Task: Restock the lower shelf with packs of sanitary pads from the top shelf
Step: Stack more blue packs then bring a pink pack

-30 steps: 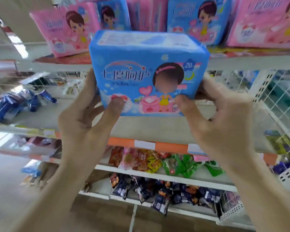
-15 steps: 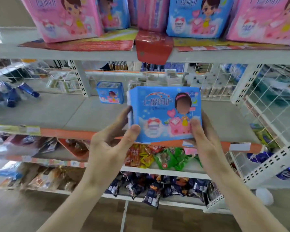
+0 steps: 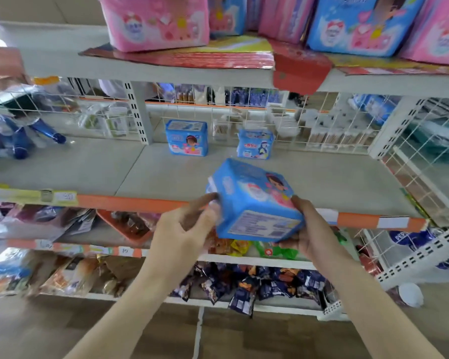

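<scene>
A blue pack of sanitary pads (image 3: 254,200) is held between both hands at the front edge of the lower shelf (image 3: 166,174), tipped so its printed underside faces me. My left hand (image 3: 184,229) grips its left end and my right hand (image 3: 311,229) grips its right end from below. Two more blue packs stand upright at the back of that shelf, one (image 3: 187,137) left and one (image 3: 255,143) right. Pink (image 3: 156,22) and blue (image 3: 358,24) packs line the top shelf (image 3: 166,71).
White wire mesh (image 3: 322,125) backs the lower shelf and a wire side panel (image 3: 425,174) bounds it on the right. Blue tubes (image 3: 18,138) lie at the far left. Snack packets (image 3: 244,283) fill the shelves beneath.
Both hands have brought the blue pack down from the top shelf to the lower shelf's front edge and tipped it back. A second pack at the shelf's back has come into view.
</scene>
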Available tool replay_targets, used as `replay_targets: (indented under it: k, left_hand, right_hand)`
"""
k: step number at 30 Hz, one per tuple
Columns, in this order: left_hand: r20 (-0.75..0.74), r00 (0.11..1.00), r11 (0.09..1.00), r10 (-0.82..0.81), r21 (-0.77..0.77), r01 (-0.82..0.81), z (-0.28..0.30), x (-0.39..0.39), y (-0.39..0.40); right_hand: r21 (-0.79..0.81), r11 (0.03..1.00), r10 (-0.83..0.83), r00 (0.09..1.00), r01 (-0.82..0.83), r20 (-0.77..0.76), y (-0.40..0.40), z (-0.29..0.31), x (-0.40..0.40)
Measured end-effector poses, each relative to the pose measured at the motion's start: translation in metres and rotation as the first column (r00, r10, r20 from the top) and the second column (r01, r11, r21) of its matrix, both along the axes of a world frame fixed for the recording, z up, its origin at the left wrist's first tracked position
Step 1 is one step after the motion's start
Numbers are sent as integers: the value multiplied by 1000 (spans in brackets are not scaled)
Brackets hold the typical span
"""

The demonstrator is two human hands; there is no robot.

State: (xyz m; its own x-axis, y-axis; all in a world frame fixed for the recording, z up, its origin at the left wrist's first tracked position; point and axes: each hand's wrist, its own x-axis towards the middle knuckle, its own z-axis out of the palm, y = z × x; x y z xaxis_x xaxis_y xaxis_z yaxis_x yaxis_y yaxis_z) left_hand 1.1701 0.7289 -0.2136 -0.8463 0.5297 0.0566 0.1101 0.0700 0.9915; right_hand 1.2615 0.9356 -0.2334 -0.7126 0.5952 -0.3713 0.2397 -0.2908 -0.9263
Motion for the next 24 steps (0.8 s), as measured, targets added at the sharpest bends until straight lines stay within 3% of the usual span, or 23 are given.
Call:
replay_targets:
  k: [2, 7, 10, 12, 18, 21, 24]
  left_hand:
    - [155, 988, 999, 20, 31, -26, -3, -18, -8]
    - [429, 903, 1000, 12, 9, -18, -26, -49, -23]
    - [650, 760, 999, 20, 14, -38, -49, -58, -31]
    - [757, 653, 996, 5, 56, -71, -62, -60, -38]
    - [770, 621, 976, -146, 213, -35, -90, -69, -52]
    - [659, 746, 978, -94, 201, -55, -92, -72, -47]
    - [429, 903, 984, -17, 165, -61, -79, -68, -37]
  right_hand:
    - [103, 993, 56, 997, -62, 60, -9, 9, -11]
    - [293, 918, 277, 961, -268, 12, -47, 32, -23]
    - [344, 902, 301, 951, -261, -67, -68, 29, -23]
    - [415, 860, 341, 939, -297, -36, -78, 18, -23]
    - [428, 861, 334, 940, -275, -67, -92, 5, -17]
    - [441, 856, 327, 944, -272, -52, -84, 3, -11]
    - [467, 830, 330, 944, -306, 32, -70, -2, -8]
